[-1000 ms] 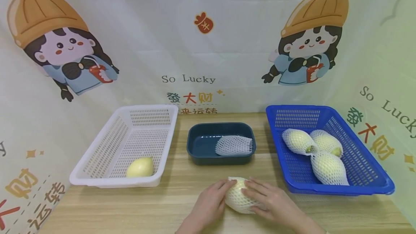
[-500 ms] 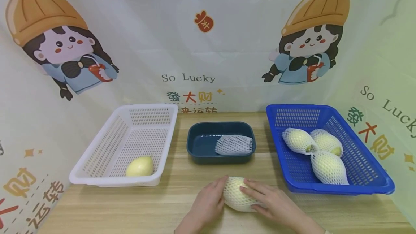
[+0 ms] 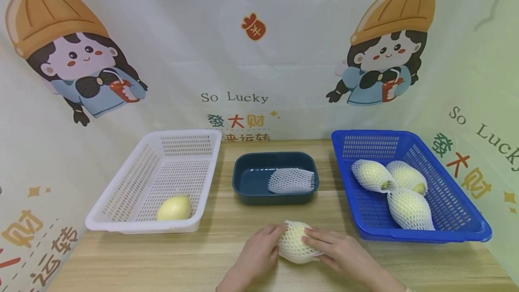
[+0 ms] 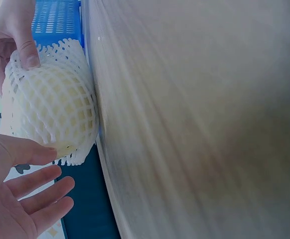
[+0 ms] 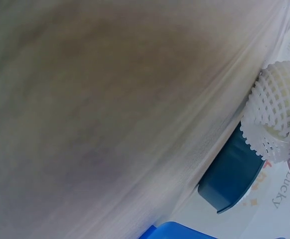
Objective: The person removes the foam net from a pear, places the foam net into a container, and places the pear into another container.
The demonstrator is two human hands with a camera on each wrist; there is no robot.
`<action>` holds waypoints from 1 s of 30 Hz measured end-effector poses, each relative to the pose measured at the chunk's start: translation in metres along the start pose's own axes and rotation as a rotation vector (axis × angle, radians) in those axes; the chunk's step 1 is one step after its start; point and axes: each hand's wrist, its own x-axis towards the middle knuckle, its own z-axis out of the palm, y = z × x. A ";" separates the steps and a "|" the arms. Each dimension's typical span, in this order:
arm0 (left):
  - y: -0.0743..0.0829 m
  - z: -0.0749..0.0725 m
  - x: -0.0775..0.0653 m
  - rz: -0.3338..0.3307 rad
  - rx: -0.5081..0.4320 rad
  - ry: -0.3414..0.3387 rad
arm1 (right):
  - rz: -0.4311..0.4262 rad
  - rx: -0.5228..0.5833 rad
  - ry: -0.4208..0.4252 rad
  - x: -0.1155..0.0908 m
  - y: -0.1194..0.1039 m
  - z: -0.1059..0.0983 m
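Note:
A pale yellow, rounded fruit in a white foam net [image 3: 298, 244] lies on its side between both hands, near the front of the table. My left hand [image 3: 259, 249] holds its left end. The left wrist view shows that hand's thumb [image 4: 40, 153] at the net's edge, where a bit of bare fruit shows, with three other fingers spread apart below. From the right, my right hand [image 3: 340, 249] grips the fruit, fingers over the top and thumb low on the near side. In the right wrist view only part of this hand shows, at the edge.
A white basket [image 3: 117, 184] at left holds one bare pale fruit [image 3: 174, 207]. The dark teal tray [image 3: 251, 199] behind the hands contains an unfilled foam net [image 3: 291, 180]. At right, a blue basket [image 3: 421, 236] carries three netted fruits [image 3: 410, 209]. A printed cloth hangs behind.
My left fingers lift slightly off the net's top and then settle back at its left end. The fruit shifts and turns a little; the right hand keeps its grip.

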 end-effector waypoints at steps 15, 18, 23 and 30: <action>0.002 -0.001 0.003 0.060 -0.033 -0.074 | -0.053 -0.010 0.077 0.001 0.000 0.000; 0.005 0.000 0.006 0.073 -0.013 -0.101 | -0.057 -0.011 0.076 0.001 0.000 0.000; 0.009 0.002 0.009 0.077 0.030 -0.140 | -0.055 -0.016 0.075 0.000 0.000 0.000; 0.010 0.008 0.013 0.070 0.080 -0.151 | -0.050 -0.021 0.075 0.000 0.001 -0.001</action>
